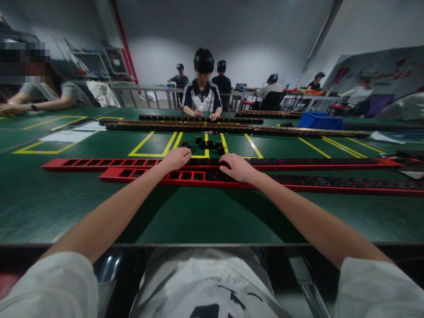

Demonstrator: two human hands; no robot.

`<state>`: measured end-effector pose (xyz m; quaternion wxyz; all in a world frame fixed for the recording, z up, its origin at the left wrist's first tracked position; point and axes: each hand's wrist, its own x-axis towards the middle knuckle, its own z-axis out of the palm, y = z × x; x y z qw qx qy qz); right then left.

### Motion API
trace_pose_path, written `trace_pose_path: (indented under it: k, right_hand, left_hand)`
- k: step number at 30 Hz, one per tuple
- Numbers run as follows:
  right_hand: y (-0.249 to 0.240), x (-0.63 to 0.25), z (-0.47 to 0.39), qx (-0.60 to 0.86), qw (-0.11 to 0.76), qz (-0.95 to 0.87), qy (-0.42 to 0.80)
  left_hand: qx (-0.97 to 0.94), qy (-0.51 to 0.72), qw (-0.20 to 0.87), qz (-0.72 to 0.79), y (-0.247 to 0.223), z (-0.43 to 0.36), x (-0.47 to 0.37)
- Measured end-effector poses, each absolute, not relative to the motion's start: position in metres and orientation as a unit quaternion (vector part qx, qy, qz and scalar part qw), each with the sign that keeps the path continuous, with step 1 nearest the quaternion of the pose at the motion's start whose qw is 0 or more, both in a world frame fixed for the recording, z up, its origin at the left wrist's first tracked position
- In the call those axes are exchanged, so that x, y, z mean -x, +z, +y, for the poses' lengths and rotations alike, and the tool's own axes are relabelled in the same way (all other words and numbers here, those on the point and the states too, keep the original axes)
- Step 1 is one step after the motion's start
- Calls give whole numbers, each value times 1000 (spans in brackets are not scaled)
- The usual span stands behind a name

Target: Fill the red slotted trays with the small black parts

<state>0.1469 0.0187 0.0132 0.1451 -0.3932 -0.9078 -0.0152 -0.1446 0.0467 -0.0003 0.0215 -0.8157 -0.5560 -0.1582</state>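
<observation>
Two long red frames (53,165) (107,175) lie across the green table, one behind the other. Their left parts show bare square slots, and black pieces (318,181) fill the slots toward the right. My left hand (178,158) is at the rear frame, fingers curled near a small black block (186,144); whether it grips anything is hidden. My right hand (236,168) rests over the frames with its thumb and fingers apart, close to black pieces in the slots. Several loose black blocks (210,144) sit just behind the rear frame, between my hands.
Long dark strips (185,127) lie across the table farther back. A blue bin (320,121) stands at the back right, white papers (68,135) lie at the left. A person (202,95) works opposite, and another sits at the far left. Yellow tape marks the table.
</observation>
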Motion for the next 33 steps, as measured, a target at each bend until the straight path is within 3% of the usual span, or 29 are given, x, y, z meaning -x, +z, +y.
trace_pose_path:
  k: [33]
  right_hand:
    - [12, -148, 20, 391, 148, -908, -14]
  left_hand:
    - [823, -175, -79, -535, 4, 47, 149]
